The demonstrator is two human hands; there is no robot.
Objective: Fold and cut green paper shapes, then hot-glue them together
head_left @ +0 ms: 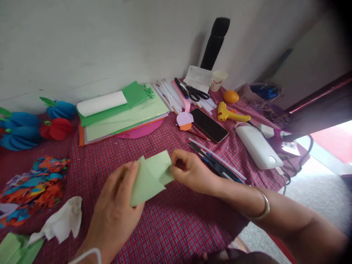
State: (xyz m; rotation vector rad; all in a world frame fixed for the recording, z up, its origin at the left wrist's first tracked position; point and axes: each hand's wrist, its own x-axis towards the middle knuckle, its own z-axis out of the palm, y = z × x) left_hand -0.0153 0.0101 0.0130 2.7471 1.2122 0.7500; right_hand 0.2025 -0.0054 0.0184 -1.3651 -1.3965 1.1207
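Pale green, angular paper (147, 183) is held above the checked cloth (110, 154); its left edge is clamped by the left hand (115, 205); its right is pinched in the right (189, 170), fingers curled.

A plain, scuffed off-white wall (96, 44) rises behind a table under red-and-blue checked cloth (176, 227); the pale, sunlit floor (258, 242) looks like speckled stone.

white band (92, 251) on left wrist; slim, shiny metal bangle (265, 209) on right forearm; dark clothing (244, 257)
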